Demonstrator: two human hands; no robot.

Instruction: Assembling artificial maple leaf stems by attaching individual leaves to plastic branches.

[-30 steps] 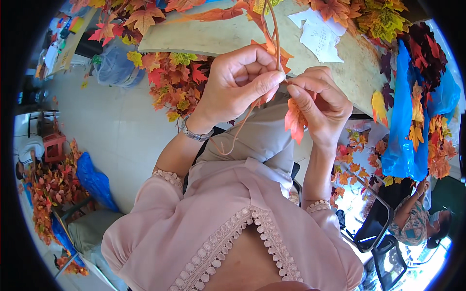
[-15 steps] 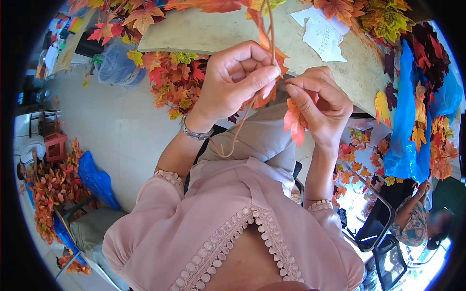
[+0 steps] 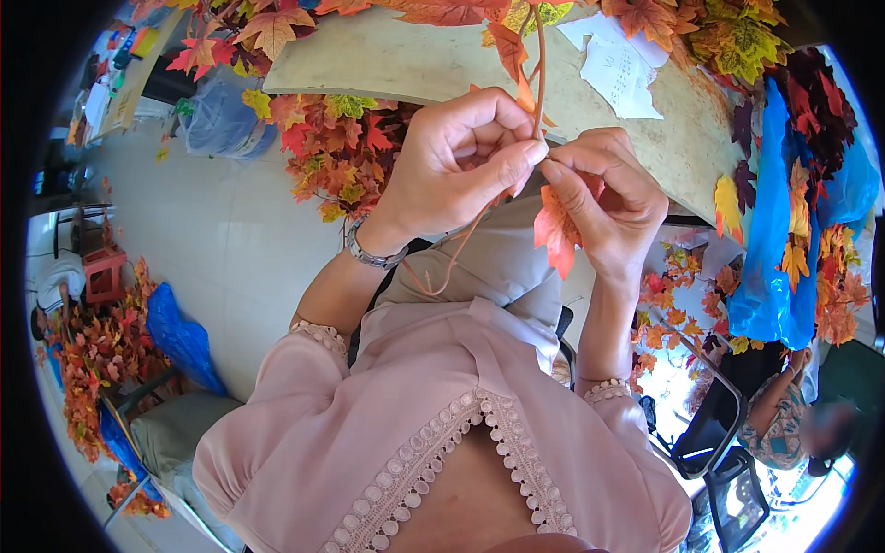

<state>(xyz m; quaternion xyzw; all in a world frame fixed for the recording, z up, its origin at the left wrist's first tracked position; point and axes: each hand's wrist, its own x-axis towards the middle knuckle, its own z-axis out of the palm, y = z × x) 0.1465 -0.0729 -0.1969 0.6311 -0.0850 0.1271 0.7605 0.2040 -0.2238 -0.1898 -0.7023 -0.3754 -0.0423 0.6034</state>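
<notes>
A pink lace-trimmed blouse (image 3: 433,433) fills the lower foreground, and both forearms are raised from it toward the table. The left hand (image 3: 456,161), with a metal wristwatch (image 3: 369,253) worn at its wrist, is closed in a pinch around a thin orange wire stem (image 3: 537,64), which is held upright with its lower end curling down below the hand. The right hand (image 3: 613,198) is met fingertip to fingertip with the left, and an orange artificial maple leaf (image 3: 556,230) is pinched against the stem just beside the left thumb. Beyond the hands, a pale tabletop (image 3: 387,55) is seen, with sheets of white paper (image 3: 622,64) lying on it. Heaps of autumn-coloured leaves (image 3: 336,152) are piled along the table edge, and a blue plastic bag (image 3: 770,249) hangs at the right.
</notes>
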